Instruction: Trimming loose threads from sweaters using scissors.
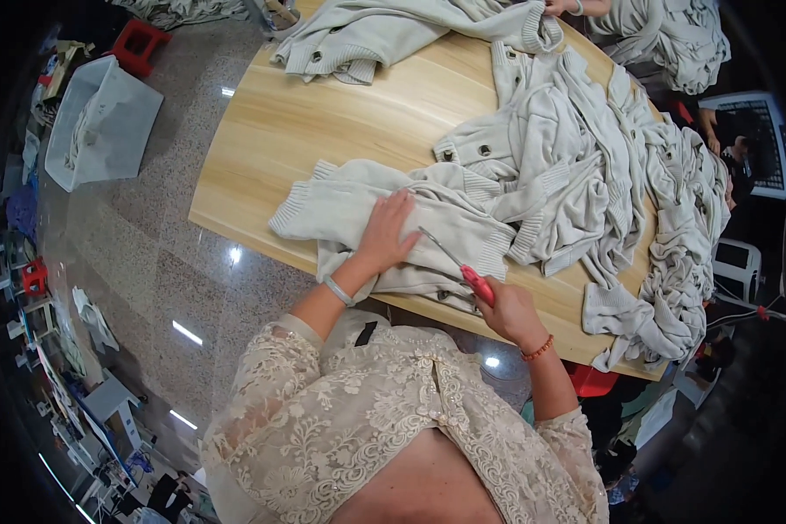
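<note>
An off-white knit cardigan [336, 205] lies spread at the near edge of the wooden table, its ribbed cuffs and hem showing. My left hand [388, 234] rests flat on the knit, fingers stretched out and holding nothing. In my closed right hand [508, 313] is a slim metal-shafted hand tool [477, 284] with a pinkish-red handle. Its shaft points up and left over the cardigan, close to my left fingers. Whether the tip touches the fabric cannot be made out, nor can the tip's exact shape.
More off-white cardigans [550, 148] with dark buttons heap on the table's right side, some hanging over its edge. Across the table, another person's hand [561, 7] touches a cardigan [393, 35]. A white plastic bin [105, 122] and red stool [140, 45] stand on the speckled floor at left.
</note>
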A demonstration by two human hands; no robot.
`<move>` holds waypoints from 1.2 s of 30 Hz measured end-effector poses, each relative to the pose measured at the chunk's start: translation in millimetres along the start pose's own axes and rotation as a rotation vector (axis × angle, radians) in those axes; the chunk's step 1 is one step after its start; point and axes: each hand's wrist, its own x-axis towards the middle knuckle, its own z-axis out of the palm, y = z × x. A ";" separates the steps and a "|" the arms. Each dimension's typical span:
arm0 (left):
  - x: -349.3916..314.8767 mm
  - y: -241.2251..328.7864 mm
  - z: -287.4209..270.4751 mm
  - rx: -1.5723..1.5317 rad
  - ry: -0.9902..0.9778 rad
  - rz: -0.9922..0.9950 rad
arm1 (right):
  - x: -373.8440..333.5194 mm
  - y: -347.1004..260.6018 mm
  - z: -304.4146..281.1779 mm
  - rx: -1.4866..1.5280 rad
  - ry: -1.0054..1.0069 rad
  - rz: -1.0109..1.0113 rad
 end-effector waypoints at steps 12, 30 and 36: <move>-16.0 -100.4 -96.5 -0.334 0.327 -0.381 | 97.9 -104.5 23.6 -0.071 -0.081 -0.206; -25.3 -129.0 -112.7 0.071 0.181 -0.050 | 96.2 -151.5 53.2 -0.032 0.049 -0.198; -26.9 -129.9 -107.0 0.190 0.074 -0.029 | 78.0 -137.2 60.6 -0.017 0.109 -0.166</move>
